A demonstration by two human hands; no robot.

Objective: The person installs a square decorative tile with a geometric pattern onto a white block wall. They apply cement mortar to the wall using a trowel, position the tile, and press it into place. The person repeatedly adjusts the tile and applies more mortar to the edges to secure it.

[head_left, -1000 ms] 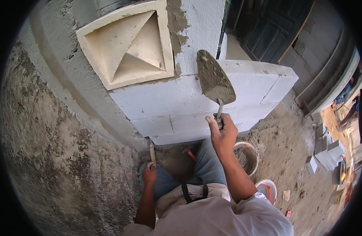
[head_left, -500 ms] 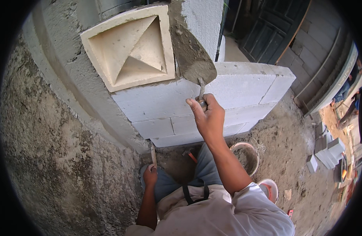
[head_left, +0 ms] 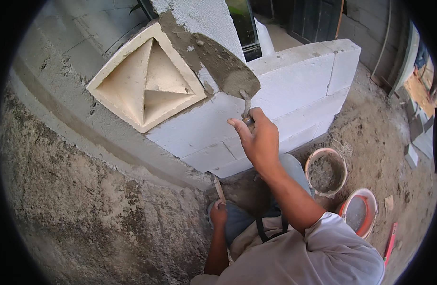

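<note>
My right hand (head_left: 260, 142) is closed round the handle of a trowel (head_left: 246, 100), held out over the white block wall (head_left: 285, 95). Wet grey mortar (head_left: 213, 57) covers the blade and the surface beside it. To the left of the blade, a cream ventilation block (head_left: 145, 85) with a recessed, angled face sits on the wall's top course. Low down by the wall's foot, my left hand (head_left: 218, 213) grips a thin, pale wooden strip (head_left: 219, 189). Part of the trowel handle is hidden in my fist.
A bucket of mortar (head_left: 326, 172) and a second bucket with an orange-red inside (head_left: 359, 213) stand on the ground to my right. Beyond them lies a red level-like bar (head_left: 390, 243). A rough plastered wall (head_left: 85, 204) rises close on my left. Loose blocks (head_left: 422, 137) lie far right.
My view has turned, so the block looks more tilted and the buckets show more fully. The trowel stays beside the block in my right hand; my left hand keeps the wooden strip.
</note>
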